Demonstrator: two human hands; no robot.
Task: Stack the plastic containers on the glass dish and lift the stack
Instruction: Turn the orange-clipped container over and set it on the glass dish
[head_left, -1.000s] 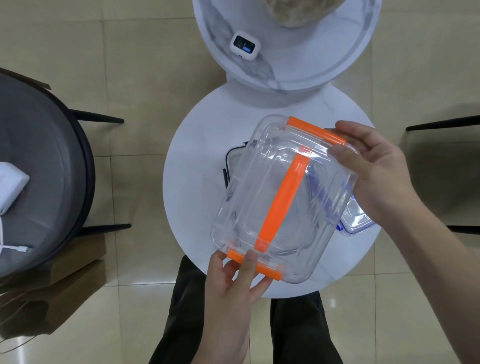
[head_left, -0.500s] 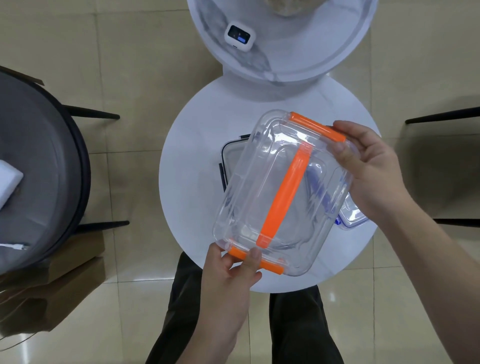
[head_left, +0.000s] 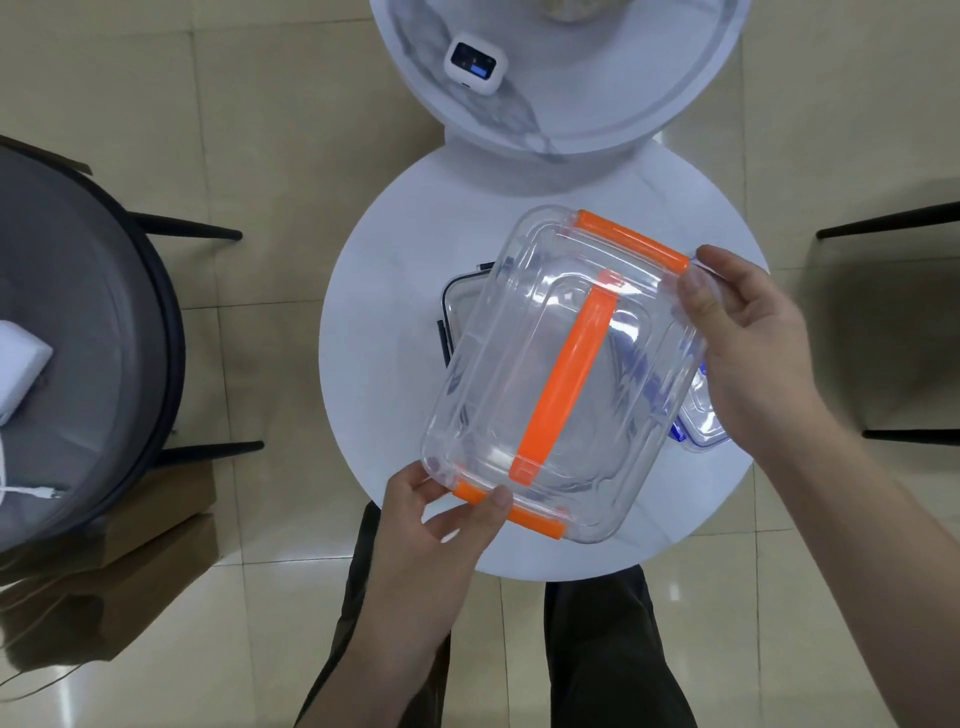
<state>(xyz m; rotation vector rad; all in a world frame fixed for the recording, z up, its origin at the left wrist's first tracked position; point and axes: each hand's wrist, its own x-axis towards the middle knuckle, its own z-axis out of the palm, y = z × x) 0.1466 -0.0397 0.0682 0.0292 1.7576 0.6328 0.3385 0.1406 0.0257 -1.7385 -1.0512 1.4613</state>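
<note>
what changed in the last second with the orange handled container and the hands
Little changed. The orange-handled container turned slightly, its long side more upright in the view. The left hand holds its near orange clip as before, and the right hand its far corner. The dark-rimmed dish beneath stayed on the round table.

Clear plastic container (head_left: 545, 374) w/ orange handle & clips, tilted, above dark-rimmed glass dish (head_left: 457, 306) & blue-clipped container (head_left: 701, 415) on table.
</note>
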